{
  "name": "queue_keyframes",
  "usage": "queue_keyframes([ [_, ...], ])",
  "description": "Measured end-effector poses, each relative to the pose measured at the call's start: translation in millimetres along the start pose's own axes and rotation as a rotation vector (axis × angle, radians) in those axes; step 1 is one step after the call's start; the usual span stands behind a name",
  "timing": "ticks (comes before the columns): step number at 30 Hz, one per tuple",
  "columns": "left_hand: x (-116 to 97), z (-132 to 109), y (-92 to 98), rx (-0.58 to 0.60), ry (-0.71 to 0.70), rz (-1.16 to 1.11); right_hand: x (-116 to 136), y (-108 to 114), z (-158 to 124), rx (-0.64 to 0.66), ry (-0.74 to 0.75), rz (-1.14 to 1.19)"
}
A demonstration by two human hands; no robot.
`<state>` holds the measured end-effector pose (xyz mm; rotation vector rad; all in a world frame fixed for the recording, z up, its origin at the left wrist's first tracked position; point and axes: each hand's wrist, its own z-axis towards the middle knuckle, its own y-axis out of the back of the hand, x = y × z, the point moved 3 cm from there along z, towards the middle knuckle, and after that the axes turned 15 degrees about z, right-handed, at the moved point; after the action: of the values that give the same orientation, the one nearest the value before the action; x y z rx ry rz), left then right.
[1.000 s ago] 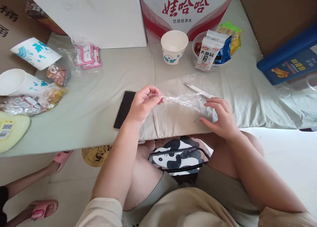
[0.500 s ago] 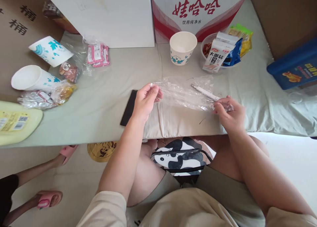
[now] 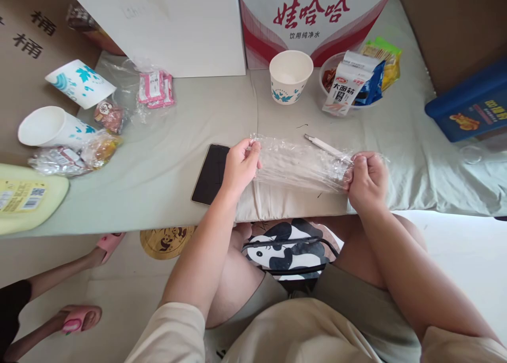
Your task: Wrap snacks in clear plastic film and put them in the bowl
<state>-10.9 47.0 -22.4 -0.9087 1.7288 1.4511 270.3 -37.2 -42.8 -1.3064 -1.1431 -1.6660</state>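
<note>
A sheet of clear, crinkled plastic film (image 3: 299, 165) is stretched between my two hands, low over the cloth-covered table. My left hand (image 3: 242, 165) pinches its left end with thumb and fingers. The right end is bunched in the closed fist of my right hand (image 3: 368, 179). Behind the film lies a slim white tool with a narrow metal tip, like a craft knife (image 3: 325, 145); its near end is hidden by the film. A black phone (image 3: 209, 174) rests on the table just left of my left hand, partly covered by my forearm.
Beyond the film stand a paper cup (image 3: 291, 77) and a plastic bowl (image 3: 325, 70) of snack packets, with cartons (image 3: 315, 14) behind. Two more cups (image 3: 41, 126), wrapped snacks and a pale yellow bottle (image 3: 31, 196) are at left. A blue package (image 3: 469, 106) lies right. Another person's slippered feet (image 3: 81, 319) show below.
My right hand has closed from a loose pinch into a fist around the film. My left hand has moved slightly right. The film is pulled tighter and nearer to me.
</note>
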Motion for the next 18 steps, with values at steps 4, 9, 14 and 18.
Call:
queue_keyframes([
  [4, 0.4, 1.5, -2.2, 0.009, 0.041, -0.001, 7.3, 1.7, 0.8, -0.121, -0.100, 0.106],
  [9, 2.9, 4.8, 0.2, -0.017, 0.058, 0.020, 4.0, 1.8, 2.8, -0.017, -0.070, 0.028],
  [14, 6.9, 6.9, 0.1, 0.087, 0.023, 0.077, 2.8, 5.6, 3.6, -0.043, -0.166, -0.102],
  [18, 9.9, 5.9, -1.2, 0.224, 0.026, 0.187, 6.6, 7.4, 3.5, -0.056, -0.220, -0.170],
])
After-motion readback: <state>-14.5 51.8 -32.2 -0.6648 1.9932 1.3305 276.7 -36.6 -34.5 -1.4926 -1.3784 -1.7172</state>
